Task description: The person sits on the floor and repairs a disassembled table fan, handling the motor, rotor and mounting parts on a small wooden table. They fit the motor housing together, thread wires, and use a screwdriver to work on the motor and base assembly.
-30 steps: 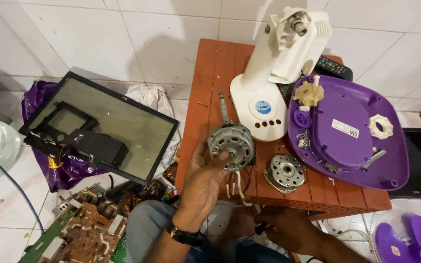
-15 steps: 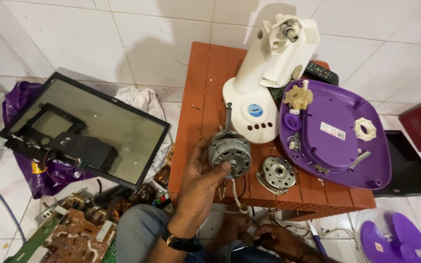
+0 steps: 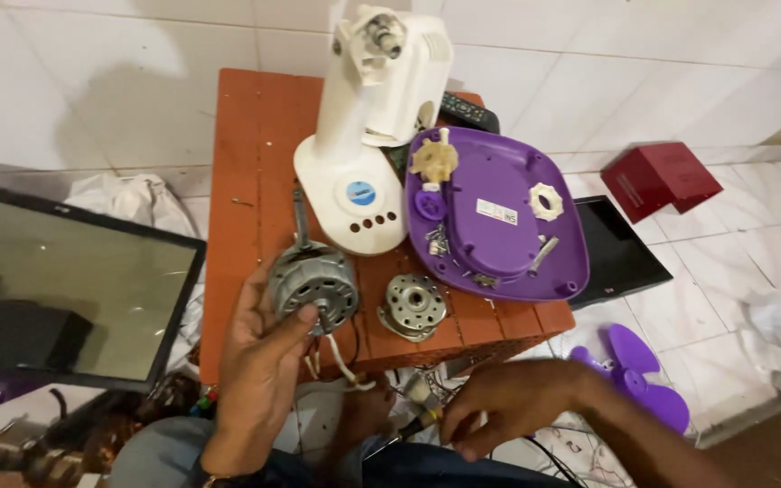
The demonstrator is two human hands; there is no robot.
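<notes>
Firmly, your left hand [image 3: 259, 361] was wrapped around the near side of the grey fan motor [image 3: 312, 285], thumb pressed to its face, with the motor sitting at the near left part of the red-brown table [image 3: 246, 145] and its shaft pointing away from you. White wires [image 3: 336, 357] hung from the motor over the table's near edge. Your right hand [image 3: 499, 407] was lower, below that edge, fingers pinched around a small dark tool [image 3: 409, 425] with a yellowish tip; what kind of tool it was could not be made out.

Just right of the motor lay a round metal end cap [image 3: 413, 307]. Beyond both stood the white fan body [image 3: 368, 136], tilted, its neck toward the far end of the table. Beside it on the right rested a purple fan base [image 3: 508, 226], turned over, carrying a cream plastic nut [image 3: 433, 161], a white ring nut [image 3: 546, 201] and some screws. A black remote [image 3: 470, 113] peeked out at the far edge.

Around the table, the floor was white tile [image 3: 92, 81]. To the left lay a dark flat screen panel [image 3: 56, 289] and a crumpled white bag [image 3: 128, 199]. To the right sat a red box [image 3: 657, 176], a black slab [image 3: 616, 258], and nearer you a purple fan blade [image 3: 644, 380].
</notes>
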